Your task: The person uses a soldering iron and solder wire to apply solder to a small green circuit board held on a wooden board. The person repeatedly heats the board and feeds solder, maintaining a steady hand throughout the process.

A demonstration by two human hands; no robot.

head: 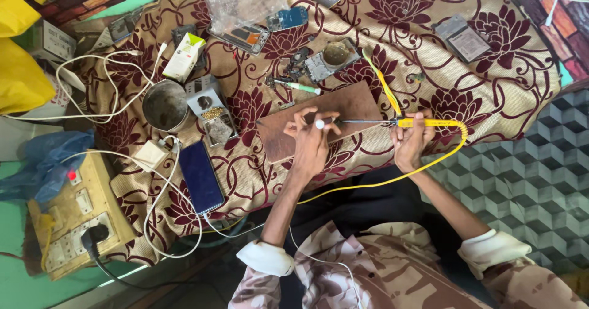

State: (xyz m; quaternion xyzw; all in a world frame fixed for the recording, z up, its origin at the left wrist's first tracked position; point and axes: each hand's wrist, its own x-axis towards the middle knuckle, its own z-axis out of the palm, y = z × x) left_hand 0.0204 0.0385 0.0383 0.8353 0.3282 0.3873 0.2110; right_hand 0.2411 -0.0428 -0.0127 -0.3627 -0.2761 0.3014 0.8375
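Soldering iron (392, 122): long axis roughly level across the view, yellow handle on the right, thin metal tip pointing left toward the left hand. It sits above the right end of a brown wooden board (319, 119) on the floral cloth (491, 76). Right hand (410, 142) curled tight around the handle; yellow cord (380, 179) loops away below. Left hand (310, 138) on the board, fingertips pinched on a small white piece (319, 124) just at the tip. Dark phone (200, 177) lies well left.
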